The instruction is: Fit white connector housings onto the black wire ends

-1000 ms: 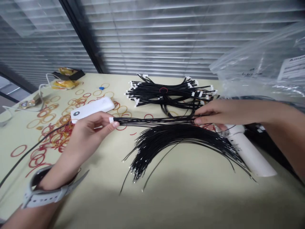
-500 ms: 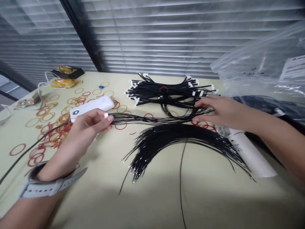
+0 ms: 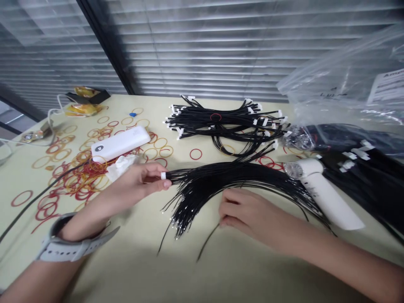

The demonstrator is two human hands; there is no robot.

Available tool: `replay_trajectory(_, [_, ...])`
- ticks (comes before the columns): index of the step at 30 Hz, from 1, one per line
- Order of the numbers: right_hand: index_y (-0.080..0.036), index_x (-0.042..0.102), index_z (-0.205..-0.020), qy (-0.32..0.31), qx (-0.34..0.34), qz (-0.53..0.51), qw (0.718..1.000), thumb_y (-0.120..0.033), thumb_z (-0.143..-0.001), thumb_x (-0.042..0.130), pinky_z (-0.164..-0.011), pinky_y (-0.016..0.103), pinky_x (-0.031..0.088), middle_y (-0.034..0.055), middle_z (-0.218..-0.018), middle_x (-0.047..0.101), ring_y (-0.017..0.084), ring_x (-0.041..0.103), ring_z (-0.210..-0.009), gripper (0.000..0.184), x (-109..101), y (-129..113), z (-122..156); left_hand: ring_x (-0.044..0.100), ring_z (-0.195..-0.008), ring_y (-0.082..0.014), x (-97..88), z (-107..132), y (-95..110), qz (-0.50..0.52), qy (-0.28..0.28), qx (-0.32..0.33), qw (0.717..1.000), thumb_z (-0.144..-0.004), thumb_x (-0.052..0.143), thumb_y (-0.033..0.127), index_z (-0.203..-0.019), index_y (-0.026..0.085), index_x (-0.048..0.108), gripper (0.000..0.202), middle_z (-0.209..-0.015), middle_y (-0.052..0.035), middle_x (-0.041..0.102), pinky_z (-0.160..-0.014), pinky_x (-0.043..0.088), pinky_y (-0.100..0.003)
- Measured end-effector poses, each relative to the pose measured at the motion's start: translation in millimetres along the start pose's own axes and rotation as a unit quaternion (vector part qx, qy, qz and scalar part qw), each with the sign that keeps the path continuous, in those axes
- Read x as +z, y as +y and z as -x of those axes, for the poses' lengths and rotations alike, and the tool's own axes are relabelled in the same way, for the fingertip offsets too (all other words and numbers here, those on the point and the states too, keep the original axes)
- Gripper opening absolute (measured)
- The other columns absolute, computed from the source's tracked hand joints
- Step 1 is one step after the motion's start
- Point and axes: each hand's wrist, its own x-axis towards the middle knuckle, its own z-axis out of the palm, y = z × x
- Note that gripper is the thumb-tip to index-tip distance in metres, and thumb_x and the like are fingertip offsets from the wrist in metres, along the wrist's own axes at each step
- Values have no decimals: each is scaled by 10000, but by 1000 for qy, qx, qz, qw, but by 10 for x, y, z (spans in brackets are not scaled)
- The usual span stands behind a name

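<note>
A pale green table [image 3: 104, 273] runs across the view, with slatted window blinds [image 3: 202, 50] behind it and a clear plastic bag [image 3: 341, 88] hanging in at the far right corner, its printed label too angled to read. Near the far edge lies a tied bundle of black wires [image 3: 221, 122] with white connectors, a red rubber band around its middle. More black wires with white tabs [image 3: 362, 185] sit at the right edge, cut off by the frame.

Mid-table, a loose black wire fan [image 3: 217, 189] arcs toward the right. The left hand [image 3: 139, 181], arm reaching in from the near left corner, pinches the fan's gathered end between thumb and forefinger, a small white tab [image 3: 163, 175] showing at the fingertips. The right hand [image 3: 249, 210], palm down, lies at the fan's near side, fingers loosely together, tips by a stray wire [image 3: 208, 240]; any grip on it is hard to make out.

Left of centre are a white power bank [image 3: 120, 144], crumpled tissue [image 3: 121, 167] and scattered red and tan rubber bands [image 3: 69, 172]. A white handheld fan [image 3: 325, 198] lies right, partly under wires. A grey-strapped watch [image 3: 72, 246] circles the left wrist.
</note>
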Motion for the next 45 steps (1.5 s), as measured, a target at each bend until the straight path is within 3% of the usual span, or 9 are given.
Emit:
replay_trajectory(5, [-180, 542, -943, 80, -8, 123, 989, -163, -847, 424, -664, 288, 357, 40, -801, 481, 149, 434, -728, 153, 145, 71, -126, 512, -696, -135, 157, -13, -24, -4, -44, 2, 999, -814, 512, 307, -914, 149, 575, 197, -788, -30, 571, -587, 398, -193])
replay_trajectory(15, [-129, 478, -840, 32, -70, 180, 981, 15, -751, 319, -741, 321, 343, 97, -924, 447, 182, 382, -827, 232, 15, 4, -220, 548, -797, -166, 239, 35, -52, 18, -7, -27, 999, -785, 544, 307, -1072, 157, 564, 325, -899, -50, 596, -691, 463, -270])
replay_trajectory(21, [-98, 489, -956, 78, -79, 86, 990, 65, -745, 298, -805, 285, 353, 87, -934, 484, 157, 407, -860, 329, 57, 68, -191, 558, -776, -159, 248, -8, -110, 54, -31, -31, 998, -796, 534, 294, -1067, 149, 571, 309, -847, -47, 604, -683, 465, -262])
replay_trajectory(24, [-118, 506, -1066, 114, -76, 70, 988, -16, -802, 340, -764, 296, 367, 75, -892, 504, 162, 426, -837, 329, 115, 66, -212, 551, -775, -155, 242, 15, -133, 53, -16, -26, 998, -788, 545, 277, -1095, 159, 563, 330, -880, -50, 603, -678, 465, -253])
replay_trajectory(26, [-148, 580, -945, 134, -60, 55, 988, -139, -844, 391, -700, 288, 369, 57, -813, 509, 149, 434, -758, 215, 150, 51, -230, 548, -782, -157, 237, 36, -137, 52, -13, -23, 998, -784, 548, 268, -1112, 162, 557, 344, -907, -55, 600, -680, 465, -255])
replay_trajectory(29, [-144, 602, -734, 154, -39, 26, 987, -252, -860, 420, -643, 269, 359, 50, -755, 513, 129, 430, -695, 247, 203, 29, -251, 545, -797, -160, 235, 49, -123, 42, -17, -22, 999, -781, 550, 265, -1102, 161, 567, 338, -927, -58, 598, -683, 463, -255])
replay_trajectory(35, [-151, 610, -951, 188, -15, -52, 981, -94, -836, 404, -618, 236, 356, 45, -777, 546, 116, 456, -698, 243, 312, -24, -267, 534, -772, -150, 277, 20, -63, 28, -25, -38, 999, -811, 526, 301, -1093, 153, 558, 321, -889, -51, 596, -675, 442, -249])
replay_trajectory(39, [-165, 622, -775, 187, 20, -101, 977, -207, -834, 468, -656, 257, 333, 24, -747, 531, 112, 457, -704, 171, 322, -69, -267, 513, -759, -133, 316, 17, -33, 28, -55, -28, 998, -846, 485, 316, -1050, 151, 562, 273, -850, -32, 593, -671, 420, -232])
replay_trajectory(45, [-161, 566, -787, 235, 64, -121, 962, -219, -863, 434, -658, 255, 295, 2, -747, 536, 98, 460, -709, 162, 295, -56, -270, 539, -830, -141, 356, 89, -93, 94, -11, -49, 994, -823, 526, 303, -1095, 166, 531, 304, -962, -47, 602, -728, 443, -229])
